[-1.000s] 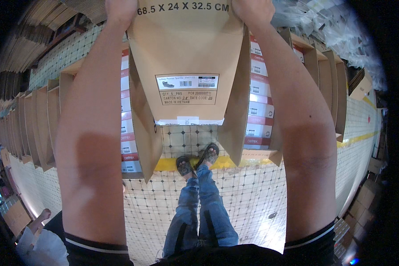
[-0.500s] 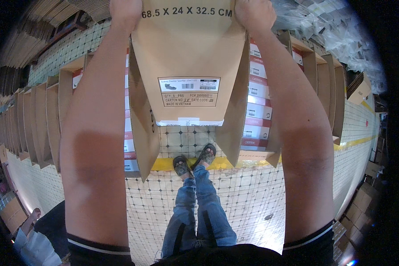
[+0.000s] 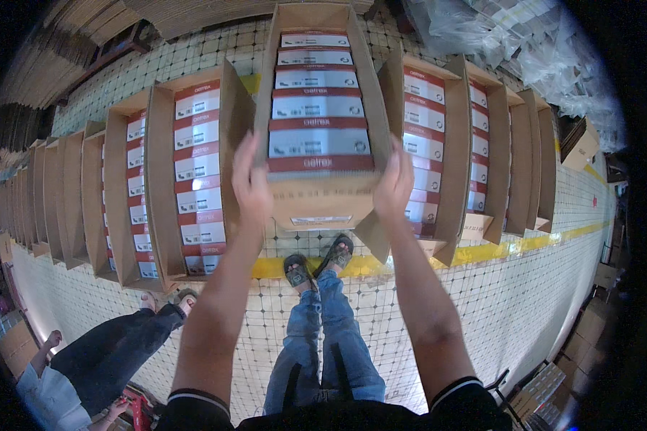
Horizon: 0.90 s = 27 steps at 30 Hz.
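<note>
An open brown carton lies in front of me, with a single row of white-and-red shoeboxes inside it. Its near end, slightly blurred, carries a pale label. My left hand presses along the carton's left side close to the near corner, fingers pointing away from me. On the opposite side, my right hand presses the same way. Both hands are blurred, and between them they hold the carton. Neighbouring open cartons, such as the left one and the right one, hold similar shoeboxes.
More open cartons curve away in a row on both sides, along yellow floor tape. Stacked flat cardboard and clear plastic wrapping lie beyond. At lower left, another person's dark-trousered legs reach close to the cartons.
The carton has tipped from standing with its end toward me to lying open side up, showing the shoeboxes. Both hands have come nearer, from its upper corners to its sides.
</note>
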### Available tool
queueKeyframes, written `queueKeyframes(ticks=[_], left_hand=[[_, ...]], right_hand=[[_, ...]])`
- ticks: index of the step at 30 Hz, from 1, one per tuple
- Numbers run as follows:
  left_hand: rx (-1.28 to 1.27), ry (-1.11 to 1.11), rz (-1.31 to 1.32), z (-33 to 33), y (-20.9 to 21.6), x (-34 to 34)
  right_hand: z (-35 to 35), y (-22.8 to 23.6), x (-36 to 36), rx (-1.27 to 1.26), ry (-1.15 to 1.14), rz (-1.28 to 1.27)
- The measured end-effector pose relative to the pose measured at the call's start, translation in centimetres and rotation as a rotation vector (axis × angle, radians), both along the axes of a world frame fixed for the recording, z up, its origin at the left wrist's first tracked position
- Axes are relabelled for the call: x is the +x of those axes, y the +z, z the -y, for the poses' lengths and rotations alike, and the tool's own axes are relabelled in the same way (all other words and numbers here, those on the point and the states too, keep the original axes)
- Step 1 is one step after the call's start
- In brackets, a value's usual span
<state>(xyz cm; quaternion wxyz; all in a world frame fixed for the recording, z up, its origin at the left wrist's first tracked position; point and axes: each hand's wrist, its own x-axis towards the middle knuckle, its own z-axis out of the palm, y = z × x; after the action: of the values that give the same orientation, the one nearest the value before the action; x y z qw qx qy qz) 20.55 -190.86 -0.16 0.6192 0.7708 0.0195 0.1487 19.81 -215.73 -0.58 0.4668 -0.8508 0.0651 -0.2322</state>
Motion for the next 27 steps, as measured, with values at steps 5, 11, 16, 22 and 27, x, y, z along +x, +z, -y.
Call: queueKeyframes(ticks=[5,11,16,22,27], left_hand=[[0.061,-0.006,-0.369,0.8,-7.6,-14.0],[0.064,0.002,-0.81,0.0,-14.2,-18.7],[0.177,0.109,-0.837,0.4,-15.3,-16.7],[0.338,0.242,-0.889,1.9,-14.8,-16.6],[0.499,0.26,-0.831,2.1,-14.1,-15.0]], right_hand=[[-1.9,-6.9,-14.1,0.005,-0.019,-0.522],[-1.4,-13.2,-18.7,-0.053,-0.091,-0.628],[-0.7,-14.3,-16.9,-0.074,-0.202,-1.021],[-1.4,-13.7,-17.3,-0.123,-0.24,-1.076],[-1.0,-14.2,-17.3,-0.206,-0.201,-1.043]])
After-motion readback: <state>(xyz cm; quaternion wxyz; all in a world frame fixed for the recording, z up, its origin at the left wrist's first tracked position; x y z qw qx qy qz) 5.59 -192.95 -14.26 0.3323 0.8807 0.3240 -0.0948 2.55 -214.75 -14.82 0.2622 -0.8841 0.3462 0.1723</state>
